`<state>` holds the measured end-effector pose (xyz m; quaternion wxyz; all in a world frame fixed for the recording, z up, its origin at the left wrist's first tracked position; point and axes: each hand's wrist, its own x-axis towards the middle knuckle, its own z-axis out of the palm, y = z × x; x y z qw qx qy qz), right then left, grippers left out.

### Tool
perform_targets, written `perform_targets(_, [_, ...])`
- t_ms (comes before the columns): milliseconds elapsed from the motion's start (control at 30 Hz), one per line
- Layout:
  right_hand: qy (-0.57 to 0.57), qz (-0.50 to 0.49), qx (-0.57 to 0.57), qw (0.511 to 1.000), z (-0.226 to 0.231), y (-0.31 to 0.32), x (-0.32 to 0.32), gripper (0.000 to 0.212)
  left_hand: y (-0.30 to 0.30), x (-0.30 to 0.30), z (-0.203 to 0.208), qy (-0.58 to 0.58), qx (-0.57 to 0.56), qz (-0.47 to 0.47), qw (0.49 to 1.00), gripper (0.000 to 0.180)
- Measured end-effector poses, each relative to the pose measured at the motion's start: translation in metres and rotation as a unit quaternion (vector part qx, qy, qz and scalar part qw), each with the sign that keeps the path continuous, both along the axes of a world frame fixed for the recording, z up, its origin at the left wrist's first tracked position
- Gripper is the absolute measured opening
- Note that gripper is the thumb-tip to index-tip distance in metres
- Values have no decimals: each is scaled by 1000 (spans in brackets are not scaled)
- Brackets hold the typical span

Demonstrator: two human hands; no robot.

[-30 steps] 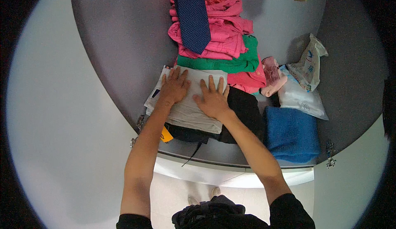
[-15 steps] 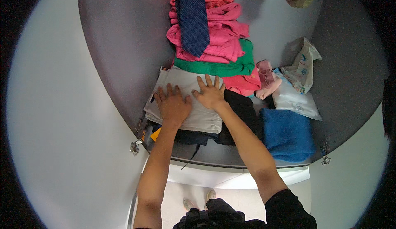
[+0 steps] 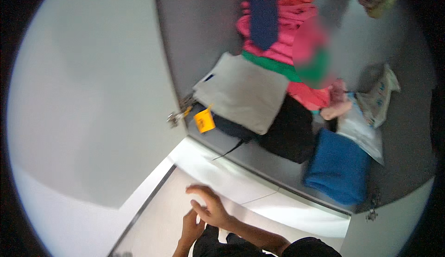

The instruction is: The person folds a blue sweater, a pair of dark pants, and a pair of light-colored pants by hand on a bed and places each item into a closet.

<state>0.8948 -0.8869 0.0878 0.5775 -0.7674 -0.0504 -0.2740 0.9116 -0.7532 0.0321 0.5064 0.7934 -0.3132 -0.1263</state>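
My right hand (image 3: 211, 208) is in front of the shelf's edge, above the floor, its fingers loosely curved and apart with nothing in them. Just below it, close to my body, is my left hand (image 3: 191, 230); its fingers are partly hidden by the right one. Both hands are off the clothes. The folded light grey garment (image 3: 245, 92) lies at the shelf's left front, on a dark garment (image 3: 232, 125) with an orange tag (image 3: 204, 120). A folded black garment (image 3: 291, 132) sits to its right. Behind is a stack of pink garments (image 3: 288, 34) with a navy tie (image 3: 263, 16) on top.
A green garment (image 3: 266, 65) shows under the pink stack. At right lie a folded blue cloth (image 3: 338, 168), a clear plastic packet (image 3: 361, 132), a crumpled whitish package (image 3: 382, 97) and a pink item (image 3: 336, 108). The cabinet door (image 3: 102, 95) stands at left.
Both hands have left the light grey garment and drawn back toward my body, close together. The view has turned and shifted left, so the shelf appears tilted and further right.
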Motion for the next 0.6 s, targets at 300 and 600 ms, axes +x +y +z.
perform_targets(300, [233,398,-1,887,-56,258,-83,16,317,-248,-65,172,4,426,888,22])
perform_targets(600, [225,552,2,803,-28,625,-208,16,573,-473,-26,171,-124,681,701,20])
